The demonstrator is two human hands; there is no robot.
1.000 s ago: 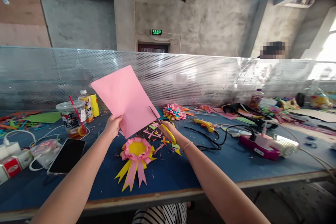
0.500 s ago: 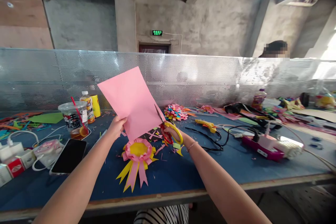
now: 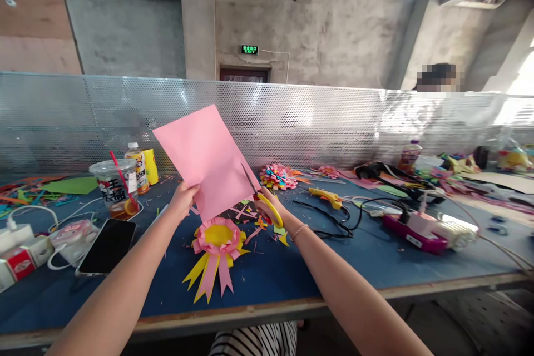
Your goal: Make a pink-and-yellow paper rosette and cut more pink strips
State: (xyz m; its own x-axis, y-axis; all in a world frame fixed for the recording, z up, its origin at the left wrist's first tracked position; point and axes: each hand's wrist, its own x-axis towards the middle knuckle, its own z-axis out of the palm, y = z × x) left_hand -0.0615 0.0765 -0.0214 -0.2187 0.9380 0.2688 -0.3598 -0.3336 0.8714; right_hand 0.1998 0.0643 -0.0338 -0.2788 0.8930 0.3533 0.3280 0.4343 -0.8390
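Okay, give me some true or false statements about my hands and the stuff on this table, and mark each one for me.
1. Your left hand grips the pink sheet by its lower part. True.
2. The scissors are in your left hand. False: they are in your right hand.
3. The rosette on the table has both pink and yellow tails. True.
4. The phone lies to the right of the rosette. False: it lies to the left.
5. A red straw stands in the clear plastic cup. True.
6. The yellow glue gun rests on top of the phone. False: it lies on the table, to the right of your right hand.
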